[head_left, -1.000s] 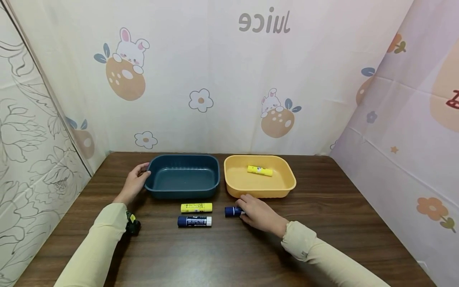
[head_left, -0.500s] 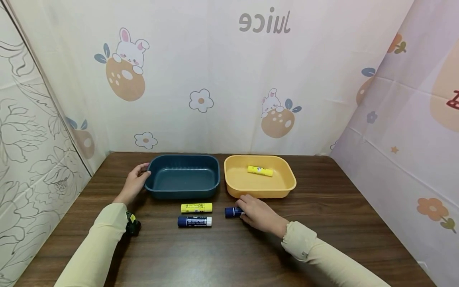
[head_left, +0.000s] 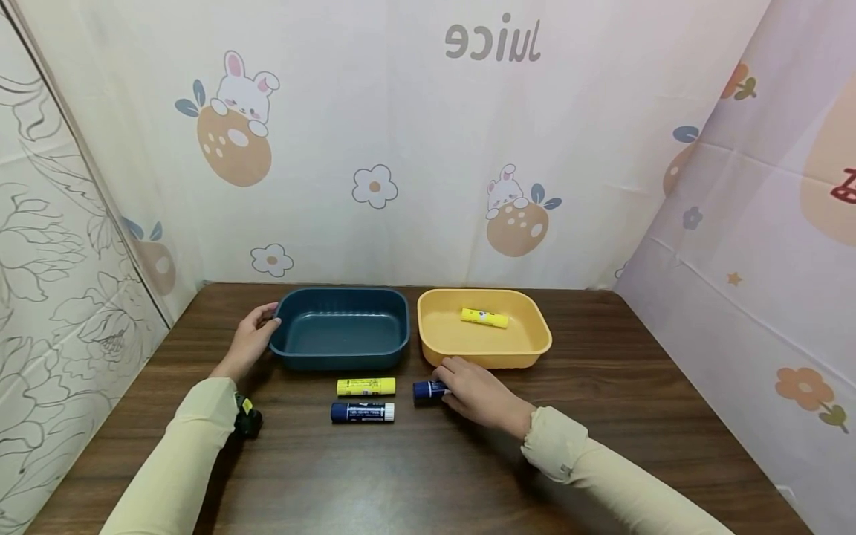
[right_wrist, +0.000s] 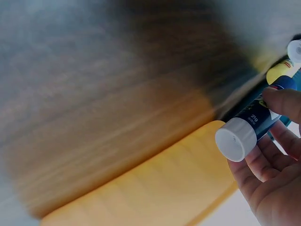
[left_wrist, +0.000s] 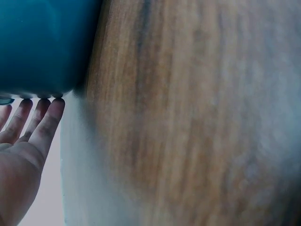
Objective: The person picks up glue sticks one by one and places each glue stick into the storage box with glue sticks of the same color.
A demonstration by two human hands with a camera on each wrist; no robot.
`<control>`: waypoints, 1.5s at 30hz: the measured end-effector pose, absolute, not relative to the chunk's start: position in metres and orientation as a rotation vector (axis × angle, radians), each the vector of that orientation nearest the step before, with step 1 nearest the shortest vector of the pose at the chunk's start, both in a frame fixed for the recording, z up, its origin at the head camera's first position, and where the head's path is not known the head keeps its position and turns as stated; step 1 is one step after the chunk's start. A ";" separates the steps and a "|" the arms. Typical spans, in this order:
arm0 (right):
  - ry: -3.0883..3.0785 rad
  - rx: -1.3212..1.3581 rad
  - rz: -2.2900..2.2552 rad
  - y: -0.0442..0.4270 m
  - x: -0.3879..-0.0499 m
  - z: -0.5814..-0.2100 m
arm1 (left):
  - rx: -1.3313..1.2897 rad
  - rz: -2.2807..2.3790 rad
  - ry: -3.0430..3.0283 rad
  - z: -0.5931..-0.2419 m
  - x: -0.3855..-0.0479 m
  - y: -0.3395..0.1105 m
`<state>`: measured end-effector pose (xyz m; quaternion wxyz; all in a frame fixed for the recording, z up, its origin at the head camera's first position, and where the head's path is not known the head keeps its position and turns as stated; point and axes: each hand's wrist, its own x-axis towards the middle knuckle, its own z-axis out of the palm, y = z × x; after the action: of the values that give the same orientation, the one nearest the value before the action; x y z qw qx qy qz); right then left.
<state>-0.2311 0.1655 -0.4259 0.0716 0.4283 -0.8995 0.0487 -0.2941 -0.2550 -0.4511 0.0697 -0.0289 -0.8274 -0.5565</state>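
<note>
My right hand [head_left: 483, 394] pinches a dark blue glue stick [head_left: 429, 391] in front of the yellow tray. In the right wrist view the glue stick [right_wrist: 257, 117] lies between thumb and fingers, its white end facing the camera. Further left on the table are a yellow glue stick [head_left: 365, 386] and, nearer me, another dark blue glue stick [head_left: 362, 412] with a white end. My left hand [head_left: 250, 340] rests at the left end of the dark teal tray [head_left: 341, 362]; the left wrist view shows straight fingertips [left_wrist: 57, 106] touching its side.
The yellow tray [head_left: 484, 358] stands just right of the teal one and has one yellow glue stick [head_left: 484, 318] lying in it. Both sit near the back of the brown wooden table [head_left: 374, 475], before a printed curtain [head_left: 435, 134].
My right hand has shifted slightly left and away from me over the last half second, and the dark blue glue stick has come with it. The left hand has stayed at the teal tray.
</note>
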 end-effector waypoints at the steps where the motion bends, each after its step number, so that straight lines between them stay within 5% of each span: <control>1: -2.702 1.292 0.150 0.165 -0.231 -0.424 | -0.088 -1.673 -2.491 -0.451 -0.294 -0.255; 45: -2.551 1.333 0.048 0.123 -0.252 -0.361 | -0.088 -1.689 -2.494 -0.450 -0.293 -0.254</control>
<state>-0.2521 0.1229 -0.3613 0.1312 0.4590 -0.8786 0.0167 -0.2927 -0.2538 -0.4496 0.0642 -0.0292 -0.8259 -0.5594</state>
